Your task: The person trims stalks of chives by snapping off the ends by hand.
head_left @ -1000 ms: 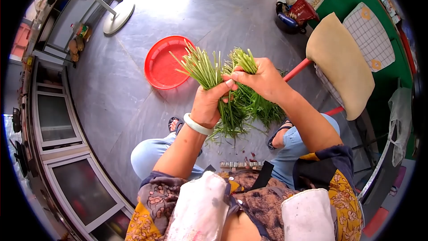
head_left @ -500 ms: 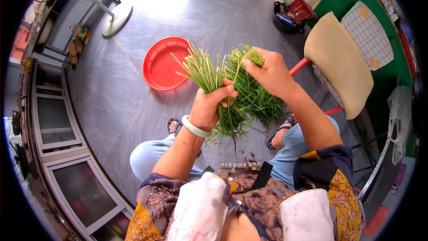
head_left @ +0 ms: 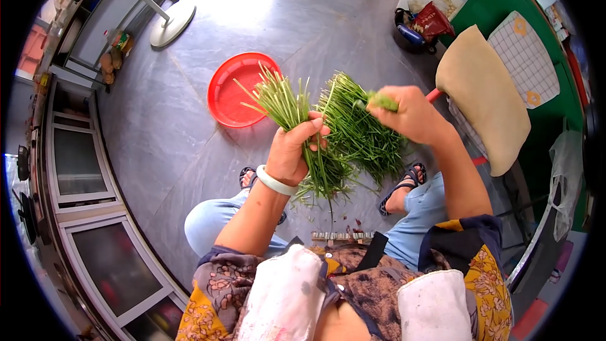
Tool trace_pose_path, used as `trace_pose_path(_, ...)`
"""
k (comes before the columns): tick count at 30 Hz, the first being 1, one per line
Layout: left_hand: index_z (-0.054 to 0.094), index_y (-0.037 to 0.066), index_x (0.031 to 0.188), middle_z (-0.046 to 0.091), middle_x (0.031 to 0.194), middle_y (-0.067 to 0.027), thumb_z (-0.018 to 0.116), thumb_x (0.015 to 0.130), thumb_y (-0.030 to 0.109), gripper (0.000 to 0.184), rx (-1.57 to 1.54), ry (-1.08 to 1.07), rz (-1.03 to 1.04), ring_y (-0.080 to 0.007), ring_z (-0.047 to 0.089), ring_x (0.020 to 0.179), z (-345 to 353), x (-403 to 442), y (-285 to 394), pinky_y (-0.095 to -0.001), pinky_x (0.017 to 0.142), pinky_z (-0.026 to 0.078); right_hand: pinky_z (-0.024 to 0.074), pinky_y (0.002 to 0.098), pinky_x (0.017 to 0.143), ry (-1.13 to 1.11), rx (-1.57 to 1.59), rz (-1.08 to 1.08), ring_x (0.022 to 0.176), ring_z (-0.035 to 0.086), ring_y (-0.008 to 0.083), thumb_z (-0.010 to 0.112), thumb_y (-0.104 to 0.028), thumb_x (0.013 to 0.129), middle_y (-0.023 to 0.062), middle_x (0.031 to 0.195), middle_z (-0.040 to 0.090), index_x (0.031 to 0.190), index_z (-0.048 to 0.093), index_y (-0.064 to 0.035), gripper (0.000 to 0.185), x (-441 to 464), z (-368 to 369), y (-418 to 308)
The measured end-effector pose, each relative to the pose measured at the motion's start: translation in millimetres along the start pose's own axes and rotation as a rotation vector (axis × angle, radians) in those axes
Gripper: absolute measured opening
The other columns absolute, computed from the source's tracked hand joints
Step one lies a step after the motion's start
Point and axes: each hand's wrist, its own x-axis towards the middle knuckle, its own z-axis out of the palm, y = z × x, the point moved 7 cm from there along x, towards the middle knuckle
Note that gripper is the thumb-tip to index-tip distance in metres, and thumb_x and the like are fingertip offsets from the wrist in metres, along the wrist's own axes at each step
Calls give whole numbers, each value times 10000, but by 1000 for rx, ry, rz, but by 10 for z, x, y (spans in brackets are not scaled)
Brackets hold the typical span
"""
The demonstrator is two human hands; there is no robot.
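Your left hand gripped gathered greens near view centre, your right hand a blurred clump at 2 o'clock, while a pile, apparently ungathered, lay on the floor toward 2 o'clock.

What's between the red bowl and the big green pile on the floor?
In the head view, the bunch of green stems in the left hand shows there, its pale ends overlapping the bowl, with grey floor behind.
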Motion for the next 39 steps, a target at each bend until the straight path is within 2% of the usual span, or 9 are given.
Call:
trace_pose_path(3,588,58,980,619,779,-33,617,848,118,148,11,-7,-5,-95,494,606,5,-7,-3,-249,607,440,440,253,601,-87,-57,-128,658,542,55,635,-111,860,8,676,604,929,677,-5,133,-73,113,-141)
trace_pose_path(6,588,61,980,619,780,-30,617,850,116,144,42,-43,-18,-95,493,606,82,-11,-42,-254,611,447,447,246,613,-47,287,151,677,557,57,657,-119,858,-13,722,633,894,691,-9,121,-45,152,-67)
trace_pose_path(8,588,63,979,620,781,-30,621,849,114,143,53,-73,-30,-96,497,609,142,-11,-59,-255,612,451,393,221,542,112,593,77,627,507,31,685,-137,848,-43,715,608,857,691,-8,130,11,283,-161)
trace_pose_path(13,595,72,982,632,796,-30,645,842,106,153,31,-112,-37,-101,540,643,205,-14,-148,-235,603,449,469,228,628,74,955,152,682,589,67,660,-83,844,8,745,658,782,674,6,109,24,418,-346)
trace_pose_path(15,617,86,954,639,810,-11,683,827,110,145,48,-118,-29,-101,574,699,228,-18,-134,-224,577,400,478,232,625,92,865,139,676,600,77,652,-70,846,23,739,662,786,676,14,106,27,404,-332)
trace_pose_path(25,622,78,926,631,776,-18,672,842,173,137,110,-108,-24,-105,565,678,185,-46,-102,-230,566,398,503,243,626,63,854,41,665,622,107,635,-44,865,52,755,671,831,670,39,97,40,468,-348)
trace_pose_path(28,617,75,926,624,768,-19,661,845,182,141,100,-108,-35,-106,566,675,182,-48,-96,-229,563,398,487,233,675,37,835,20,765,599,69,646,-68,875,32,819,679,902,685,19,99,20,469,-318)
trace_pose_path(34,610,65,931,621,765,-17,651,848,174,143,84,-104,-49,-102,568,664,197,-69,-84,-221,546,395,504,240,660,48,713,-67,736,617,86,645,-83,878,49,797,682,926,677,37,133,24,451,-330)
trace_pose_path(39,609,67,931,621,766,-18,647,849,165,133,68,-96,-73,-100,571,656,159,-52,-121,-218,534,389,486,241,718,-12,562,-29,817,595,79,654,-98,880,42,895,677,948,680,23,141,25,428,-290)
